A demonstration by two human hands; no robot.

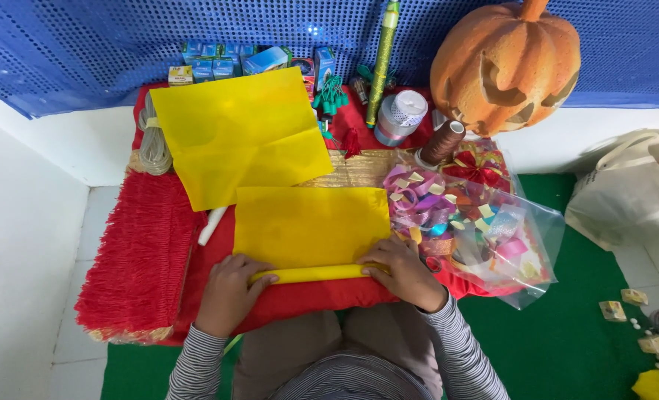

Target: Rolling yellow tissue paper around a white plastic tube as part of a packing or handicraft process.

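A yellow paper sheet (pixel 311 226) is seen lying flat on the red-covered bench (pixel 218 252), toward its near edge; the sheet's near margin has been rolled into a narrow tube (pixel 311 274) running parallel to that edge, while the larger part of the sheet, toward the far side, lies unrolled; by this it is judged that the rolling is only begun, one slim turn being made and most of the paper left.

The left hand (pixel 229 289) is laid on the left end of the tube, fingers bent over it and pressing down, the thumb stretched along the roll; the right hand (pixel 403 270) is set on the right end, fingers curled and pinching the roll against the cloth; the tube thus spans the gap between the two hands, touched by both.

A second yellow sheet (pixel 240 133), creased and larger, is spread toward the far edge, overlapping the first at its far left corner; a white stick (pixel 212 226) is seen just beside the sheet on the left; a red fringed cloth (pixel 137 259) hangs over the left edge; a clear bag of coloured ribbons (pixel 470 222) lies at the right edge, near the right hand; a carved orange pumpkin (pixel 507 63) stands at the far right corner.
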